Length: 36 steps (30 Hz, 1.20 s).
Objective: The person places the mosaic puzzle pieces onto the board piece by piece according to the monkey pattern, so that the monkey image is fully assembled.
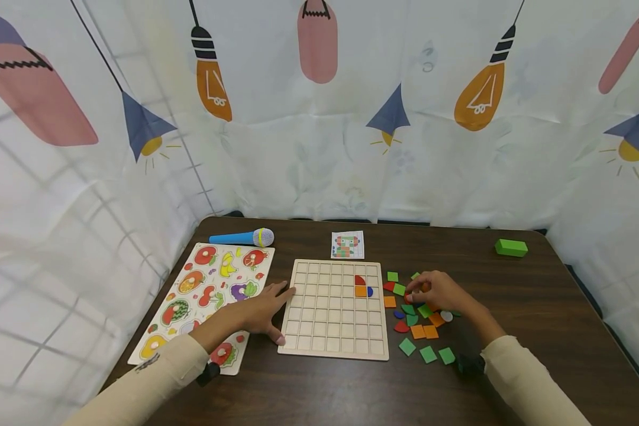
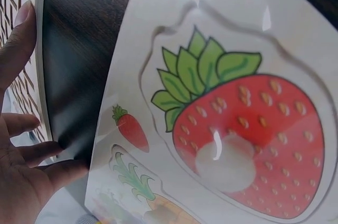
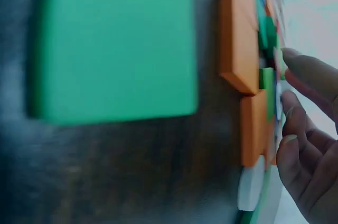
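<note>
My left hand (image 1: 263, 309) has its fingers spread along the left edge of a wooden grid board (image 1: 319, 331); in the left wrist view the thumb and fingers touch the rim. Toward the board's upper right lie a red quarter-round piece (image 1: 359, 280), an orange square (image 1: 360, 291) and a blue half-round piece (image 1: 370, 291). Over the loose coloured pieces to the right is my right hand (image 1: 435, 291), fingertips down beside a red piece (image 1: 407, 299). A gap shows between its thumb and fingers in the right wrist view, and no piece is plainly held.
A small pattern card (image 1: 347, 245) lies behind the board. Left of it are a fruit puzzle board (image 1: 191, 296) and a blue toy microphone (image 1: 242, 238). Several green squares (image 1: 428, 354) lie nearest the front, and a green block (image 1: 511, 248) stands at the back right.
</note>
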### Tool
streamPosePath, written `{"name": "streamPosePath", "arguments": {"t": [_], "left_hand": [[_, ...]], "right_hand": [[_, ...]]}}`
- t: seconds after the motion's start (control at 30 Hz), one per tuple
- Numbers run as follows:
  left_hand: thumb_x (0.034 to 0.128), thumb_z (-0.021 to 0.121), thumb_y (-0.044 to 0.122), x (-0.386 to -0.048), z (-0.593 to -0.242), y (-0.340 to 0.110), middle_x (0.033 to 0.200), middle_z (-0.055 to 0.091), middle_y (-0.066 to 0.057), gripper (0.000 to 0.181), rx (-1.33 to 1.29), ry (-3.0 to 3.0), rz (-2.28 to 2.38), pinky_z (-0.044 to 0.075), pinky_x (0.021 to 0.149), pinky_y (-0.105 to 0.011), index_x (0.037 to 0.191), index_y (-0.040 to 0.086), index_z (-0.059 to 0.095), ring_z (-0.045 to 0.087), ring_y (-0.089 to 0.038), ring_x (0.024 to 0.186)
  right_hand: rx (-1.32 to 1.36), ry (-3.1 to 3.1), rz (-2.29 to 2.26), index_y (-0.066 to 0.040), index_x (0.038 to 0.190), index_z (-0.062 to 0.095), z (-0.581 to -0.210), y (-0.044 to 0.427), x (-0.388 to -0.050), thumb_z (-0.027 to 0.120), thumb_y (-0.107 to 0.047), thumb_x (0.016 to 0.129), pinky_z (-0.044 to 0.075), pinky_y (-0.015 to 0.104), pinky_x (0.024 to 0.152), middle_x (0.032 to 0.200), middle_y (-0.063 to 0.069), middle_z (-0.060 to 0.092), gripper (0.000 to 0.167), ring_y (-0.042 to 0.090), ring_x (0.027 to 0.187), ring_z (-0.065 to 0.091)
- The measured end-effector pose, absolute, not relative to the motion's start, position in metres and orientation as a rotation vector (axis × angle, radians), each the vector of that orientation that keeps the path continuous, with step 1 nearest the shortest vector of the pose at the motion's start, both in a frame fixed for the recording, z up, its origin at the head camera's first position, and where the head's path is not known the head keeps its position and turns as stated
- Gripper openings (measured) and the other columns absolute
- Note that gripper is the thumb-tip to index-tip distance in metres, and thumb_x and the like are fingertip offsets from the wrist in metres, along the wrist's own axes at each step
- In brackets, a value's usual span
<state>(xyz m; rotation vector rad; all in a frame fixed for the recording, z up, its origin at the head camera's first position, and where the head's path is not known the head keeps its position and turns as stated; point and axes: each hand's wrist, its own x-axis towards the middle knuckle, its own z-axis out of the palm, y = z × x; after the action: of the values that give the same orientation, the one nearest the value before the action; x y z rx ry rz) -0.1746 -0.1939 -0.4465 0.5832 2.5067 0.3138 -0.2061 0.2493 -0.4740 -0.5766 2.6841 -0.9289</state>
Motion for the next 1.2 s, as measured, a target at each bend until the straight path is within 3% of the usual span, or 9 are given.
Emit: {"name": "streamPosePath", "arguments": {"t": [0.47, 0.83, 1.2], "left_hand": [[0.0729, 0.087, 0.047, -0.1747, -0.4476, -0.1945, 0.167, 0.014, -0.018, 0.111, 0.583, 2.507, 0.328, 0.03, 0.115, -0.064, 0.16, 0.016, 0.025, 0.013, -0.044, 0.154], [0.0736, 0.087, 0.047, -0.1744, -0.4479, -0.1949, 0.167, 0.015, -0.019, 0.109, 0.589, 2.503, 0.331, 0.03, 0.115, -0.066, 0.159, 0.016, 0.026, 0.013, -0.045, 0.153], [0.0724, 0.087, 0.049, -0.1742, -0.4488, -0.1955, 0.167, 0.015, -0.019, 0.114, 0.585, 2.508, 0.323, 0.03, 0.116, -0.064, 0.16, 0.013, 0.024, 0.014, -0.044, 0.153]], "right_hand": [[-0.528, 2.785, -0.867, -0.014, 0.099, 0.077, -0.4788, 0.2449, -0.2007, 0.078, -0.028, 0.088, 0.047, 0.032, 0.072, 0.095, 0.0, 0.067, 0.017, 0.016, 0.081, 0.053], [-0.473, 2.814, -0.798, -0.013, 0.106, 0.079, -0.4788, 0.244, -0.1984, 0.077, -0.031, 0.089, 0.049, 0.038, 0.079, 0.1, 0.004, 0.065, 0.025, 0.02, 0.089, 0.055], [-0.552, 2.773, -0.795, -0.01, 0.112, 0.078, -0.4779, 0.247, -0.2002, 0.077, -0.028, 0.09, 0.042, 0.027, 0.068, 0.096, 0.004, 0.061, 0.029, 0.015, 0.081, 0.05]]}}
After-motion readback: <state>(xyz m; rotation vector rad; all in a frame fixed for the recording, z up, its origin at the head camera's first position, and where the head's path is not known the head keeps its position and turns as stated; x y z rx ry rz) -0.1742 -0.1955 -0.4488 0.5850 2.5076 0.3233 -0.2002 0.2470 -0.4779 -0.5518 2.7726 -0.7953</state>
